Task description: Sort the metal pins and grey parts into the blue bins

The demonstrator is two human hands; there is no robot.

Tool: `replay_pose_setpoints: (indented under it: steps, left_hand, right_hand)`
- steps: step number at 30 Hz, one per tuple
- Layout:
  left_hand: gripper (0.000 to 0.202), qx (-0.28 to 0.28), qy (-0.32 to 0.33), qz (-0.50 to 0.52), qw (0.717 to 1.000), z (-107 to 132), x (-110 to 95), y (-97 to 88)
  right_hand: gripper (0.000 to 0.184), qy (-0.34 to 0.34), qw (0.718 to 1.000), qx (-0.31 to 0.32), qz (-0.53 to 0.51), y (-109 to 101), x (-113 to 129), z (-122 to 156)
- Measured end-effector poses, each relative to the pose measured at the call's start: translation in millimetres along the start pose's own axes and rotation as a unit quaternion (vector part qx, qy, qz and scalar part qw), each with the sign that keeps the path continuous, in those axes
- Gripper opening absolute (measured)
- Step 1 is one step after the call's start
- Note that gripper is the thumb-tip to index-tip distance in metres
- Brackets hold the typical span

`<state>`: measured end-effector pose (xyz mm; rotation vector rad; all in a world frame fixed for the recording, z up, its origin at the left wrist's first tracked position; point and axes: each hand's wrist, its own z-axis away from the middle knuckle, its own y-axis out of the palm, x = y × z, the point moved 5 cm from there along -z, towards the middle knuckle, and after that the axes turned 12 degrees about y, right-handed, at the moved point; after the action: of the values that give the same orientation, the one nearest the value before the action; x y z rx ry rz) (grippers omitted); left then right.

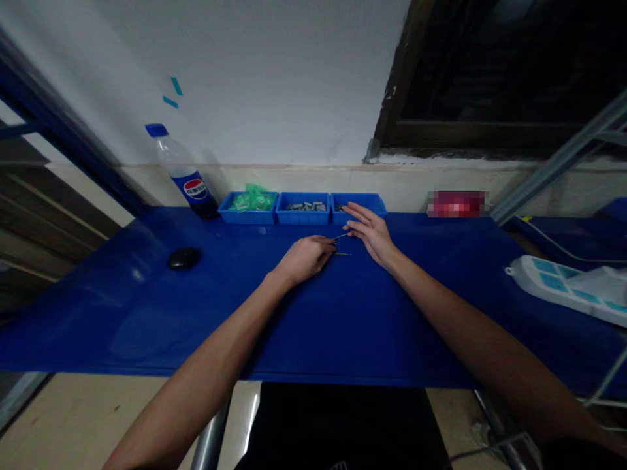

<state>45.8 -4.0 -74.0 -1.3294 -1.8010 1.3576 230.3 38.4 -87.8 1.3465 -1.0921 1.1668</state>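
Note:
My left hand (309,256) is closed low over the blue table, its fingers pinched together. A thin metal rod (341,236) sticks out of these fingers toward my right hand. Just below it, a second thin rod (344,254) points right from beside the same fingertips; whether it is held or lies on the table I cannot tell. My right hand (371,234) has its fingers stretched out and apart, with the lower fingertips at the first rod's far end. Behind it stands the right blue bin (369,203), holding small parts partly hidden by the fingers.
The middle blue bin (303,216) holds small metal pieces; the left one (247,217) holds a green plastic bag (253,198). A cola bottle (189,176), a black mouse-shaped object (183,258), a blurred red object (458,203) and a white power strip (563,287) lie around the table (343,326).

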Motion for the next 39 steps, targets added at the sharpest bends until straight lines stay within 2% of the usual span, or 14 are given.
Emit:
replay_pose_setpoints:
  steps: [4,10,23,28,32,39]
  left_hand:
    - [0.029,-0.013,-0.02,-0.012,1.0,2,6,-1.8]
    - [0.028,-0.063,-0.061,-0.002,0.996,5,11,-5.3]
    - [0.017,-0.177,-0.079,0.071,0.978,8,15,-11.6]
    - [0.022,-0.233,-0.116,0.132,0.956,10,18,-12.6]
    - [0.019,-0.293,-0.166,0.196,0.921,11,20,-16.2]
    - [0.02,-0.329,-0.195,0.278,0.881,10,26,-16.6]
  right_hand:
    - [0.056,0.0,1.0,0.004,-0.006,1,0,0]
    - [0.052,0.007,1.0,0.007,-0.021,1,0,0]
    - [0.043,0.008,0.999,0.009,-0.031,2,0,-1]
    - [0.041,0.006,1.0,0.014,-0.021,3,0,-1]
    - [0.038,-0.007,1.0,0.021,0.001,6,1,0]
    - [0.032,-0.005,0.993,0.093,0.078,19,-1,4]
